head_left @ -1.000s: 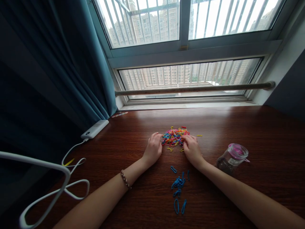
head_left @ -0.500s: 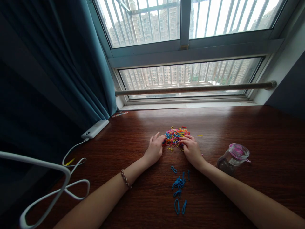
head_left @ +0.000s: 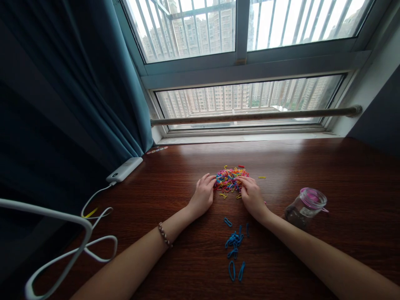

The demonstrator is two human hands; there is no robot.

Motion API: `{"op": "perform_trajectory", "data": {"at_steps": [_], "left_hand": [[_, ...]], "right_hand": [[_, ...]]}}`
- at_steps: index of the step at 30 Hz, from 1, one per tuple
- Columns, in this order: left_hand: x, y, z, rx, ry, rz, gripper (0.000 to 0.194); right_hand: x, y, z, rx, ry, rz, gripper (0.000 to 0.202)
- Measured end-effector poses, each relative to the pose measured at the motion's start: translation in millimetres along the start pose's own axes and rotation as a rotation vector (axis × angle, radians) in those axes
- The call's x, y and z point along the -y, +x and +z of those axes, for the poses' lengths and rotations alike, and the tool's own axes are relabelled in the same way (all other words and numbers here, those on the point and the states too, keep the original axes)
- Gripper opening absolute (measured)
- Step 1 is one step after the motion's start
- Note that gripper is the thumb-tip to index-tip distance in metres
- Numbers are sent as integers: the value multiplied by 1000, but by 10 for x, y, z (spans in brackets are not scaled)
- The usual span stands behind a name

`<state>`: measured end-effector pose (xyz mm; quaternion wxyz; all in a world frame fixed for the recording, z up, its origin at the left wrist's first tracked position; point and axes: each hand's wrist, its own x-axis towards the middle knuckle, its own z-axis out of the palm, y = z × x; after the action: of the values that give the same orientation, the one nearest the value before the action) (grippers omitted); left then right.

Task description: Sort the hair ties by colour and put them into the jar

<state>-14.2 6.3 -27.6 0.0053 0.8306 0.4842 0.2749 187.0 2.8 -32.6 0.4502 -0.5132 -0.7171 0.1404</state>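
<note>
A heap of small multicoloured rubber bands (head_left: 229, 179) lies on the brown wooden table (head_left: 187, 162). At the heap's left edge rests my left hand (head_left: 204, 195), its fingers apart and the tips touching the bands. My right hand (head_left: 251, 196) reaches over the heap's right side, with fingertips on the bands; whether it pinches one is too small to tell. Nearer to me, between my forearms, lie several blue bands (head_left: 234, 240), most of them in a loose cluster. A few yellow bands (head_left: 223, 195) lie loose at the heap's edges.
On the right a clear glass jar (head_left: 304, 208) with pink at its mouth leans on its side. A white power bank (head_left: 125, 171) with a white cable (head_left: 75, 218) is at the left by the blue curtain (head_left: 125, 104). A window with a rail stands behind the table.
The fingers of my right hand have shifted slightly on the heap, and those of my left hand have moved a little. The blue bands lie as before.
</note>
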Motion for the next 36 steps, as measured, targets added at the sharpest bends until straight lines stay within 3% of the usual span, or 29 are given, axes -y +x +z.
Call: {"op": "perform_trajectory", "data": {"at_steps": [13, 21, 28, 36], "left_hand": [[-98, -12, -94, 113, -4, 72, 50], [-81, -3, -71, 62, -37, 87, 45], [-36, -7, -26, -55, -77, 68, 38], [-97, 3, -98, -101, -186, 21, 19]], "right_hand": [[-18, -2, 3, -67, 15, 2, 39], [-25, -14, 27, -64, -31, 35, 42], [-10, -17, 26, -69, -56, 20, 40], [7, -11, 4, -58, -32, -7, 32]]}}
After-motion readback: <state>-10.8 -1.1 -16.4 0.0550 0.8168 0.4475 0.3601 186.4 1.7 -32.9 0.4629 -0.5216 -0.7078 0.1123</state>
